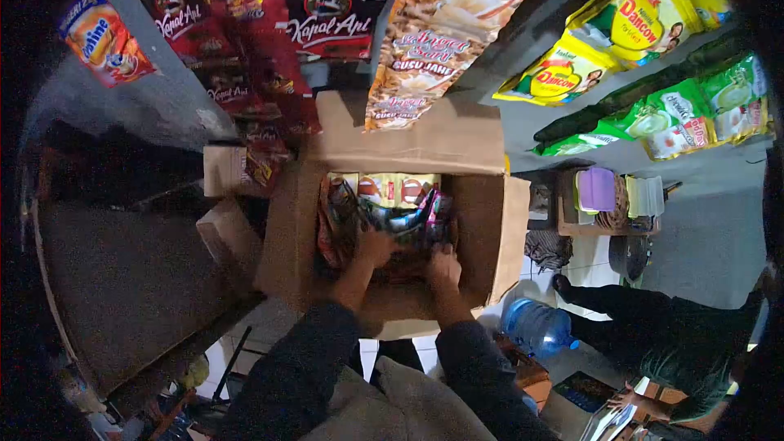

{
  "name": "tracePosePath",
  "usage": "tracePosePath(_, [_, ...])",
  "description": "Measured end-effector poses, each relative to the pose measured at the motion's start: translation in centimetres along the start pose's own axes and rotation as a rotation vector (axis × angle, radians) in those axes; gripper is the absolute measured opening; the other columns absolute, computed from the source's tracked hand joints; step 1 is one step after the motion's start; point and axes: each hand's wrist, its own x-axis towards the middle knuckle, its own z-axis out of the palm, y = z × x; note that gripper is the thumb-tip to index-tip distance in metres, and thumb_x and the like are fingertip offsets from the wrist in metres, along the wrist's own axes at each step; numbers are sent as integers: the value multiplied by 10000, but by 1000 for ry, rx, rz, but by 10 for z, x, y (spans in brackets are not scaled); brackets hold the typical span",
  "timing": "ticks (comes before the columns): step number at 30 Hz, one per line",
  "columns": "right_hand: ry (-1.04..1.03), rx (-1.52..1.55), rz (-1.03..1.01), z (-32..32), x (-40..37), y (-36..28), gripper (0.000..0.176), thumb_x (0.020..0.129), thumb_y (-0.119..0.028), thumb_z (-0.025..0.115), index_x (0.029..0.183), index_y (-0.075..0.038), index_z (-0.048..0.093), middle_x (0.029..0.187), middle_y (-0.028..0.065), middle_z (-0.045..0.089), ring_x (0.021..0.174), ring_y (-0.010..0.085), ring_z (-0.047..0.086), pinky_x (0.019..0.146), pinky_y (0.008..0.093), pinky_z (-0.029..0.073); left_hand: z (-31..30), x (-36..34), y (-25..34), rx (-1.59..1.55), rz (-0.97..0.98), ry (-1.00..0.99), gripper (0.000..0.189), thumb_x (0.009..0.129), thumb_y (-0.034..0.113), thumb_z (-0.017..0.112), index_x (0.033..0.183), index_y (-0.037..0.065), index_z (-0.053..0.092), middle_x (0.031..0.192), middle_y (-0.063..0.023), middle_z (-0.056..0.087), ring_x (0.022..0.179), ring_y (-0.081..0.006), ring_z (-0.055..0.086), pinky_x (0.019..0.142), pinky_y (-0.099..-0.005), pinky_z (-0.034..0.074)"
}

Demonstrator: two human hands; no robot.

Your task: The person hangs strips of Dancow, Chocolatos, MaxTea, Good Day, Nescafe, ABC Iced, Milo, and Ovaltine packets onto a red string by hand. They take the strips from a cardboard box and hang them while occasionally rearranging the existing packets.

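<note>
Both my hands reach down into an open cardboard box [475, 216] in front of me. Inside it lie several sachet packs, with yellow ones [400, 188] along the far side. A dark, shiny sachet pack [400, 224] spans the space between my hands. My left hand [376, 247] is closed on its left part, fingertips partly hidden among the packs. At its right end, my right hand [443, 264] is closed with the fingers curled around the edge. Printing on the dark pack is blurred.
Hanging sachet strips, red Kapal Api [327, 20], brown Susu Jahe [425, 57] and yellow Dancow [563, 73], are beyond the box. A dark tabletop [131, 278] lies left. At right are a blue water jug [535, 327] and another person [661, 335] handling papers.
</note>
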Motion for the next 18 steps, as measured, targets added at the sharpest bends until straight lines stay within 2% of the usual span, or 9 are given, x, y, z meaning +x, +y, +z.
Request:
tracePosePath(2, [17, -124, -57, -3, 10, -9, 271, 759, -132, 500, 1021, -69, 468, 1085, 146, 436, 956, 321, 497, 717, 394, 483, 13, -12, -2, 196, 111, 30, 265, 775, 281, 444, 853, 127, 645, 936, -94, 598, 1031, -311, 445, 960, -596, 84])
tracePosePath(6, [96, -178, -133, 0, 47, -24, 329, 771, -145, 481, 1090, -100, 411, 1080, 147, 450, 931, 326, 518, 698, 406, 478, 23, -4, -6, 200, 197, 250, 266, 769, 260, 439, 829, 110, 651, 913, -89, 606, 971, -296, 494, 967, -588, 74])
tracePosePath(8, [74, -91, -129, 6, 61, -34, 308, 779, -149, 466, 1081, -105, 424, 1057, 150, 467, 904, 326, 532, 690, 410, 478, 17, -1, -5, 308, 147, -65, 266, 762, 250, 452, 869, 99, 644, 887, -91, 613, 904, -289, 533, 971, -562, 128])
tracePosePath(9, [22, -13, -115, 15, 71, -34, 289, 788, -154, 451, 1073, -109, 437, 1033, 153, 484, 878, 327, 545, 683, 414, 478, 17, 2, -9, 322, 147, -52, 266, 762, 250, 452, 869, 99, 644, 887, -91, 613, 904, -289, 533, 971, -562, 128])
tracePosePath(11, [5, -122, -187, 34, 96, -32, 267, 791, -142, 425, 1051, -100, 460, 974, 150, 514, 846, 318, 561, 674, 416, 482, 30, 8, -15, 313, 237, 101, 269, 770, 236, 445, 909, 99, 630, 907, -110, 605, 896, -308, 539, 920, -515, 288])
tracePosePath(12, [-17, -120, -234, 31, 96, -37, 264, 785, -130, 420, 1042, -93, 469, 963, 149, 520, 847, 313, 561, 671, 421, 484, 43, 11, -18, 314, 239, 101, 269, 770, 236, 445, 909, 99, 630, 907, -110, 605, 896, -308, 539, 920, -515, 288])
tracePosePath(14, [48, -5, -206, 32, 103, -46, 303, 764, -102, 420, 1064, -82, 461, 972, 142, 523, 827, 318, 569, 673, 429, 486, 66, 25, -23, -236, 28, 591, 239, 772, 198, 457, 891, 71, 621, 896, -135, 600, 871, -341, 544, 804, -460, 414])
tracePosePath(17, [250, -47, -419, 29, 109, -41, 326, 771, -96, 421, 1096, -68, 435, 952, 165, 539, 795, 348, 573, 669, 445, 481, 95, 35, -46, -56, 85, 650, 256, 784, 147, 456, 999, 58, 561, 1010, -170, 546, 856, -370, 542, 704, -448, 454])
tracePosePath(18, [144, 5, -308, 27, 118, -45, 347, 768, -102, 434, 1113, -75, 419, 932, 177, 548, 789, 355, 573, 670, 451, 476, 102, 44, -51, -64, 67, 630, 256, 784, 147, 456, 999, 58, 561, 1010, -170, 546, 856, -370, 542, 704, -448, 454])
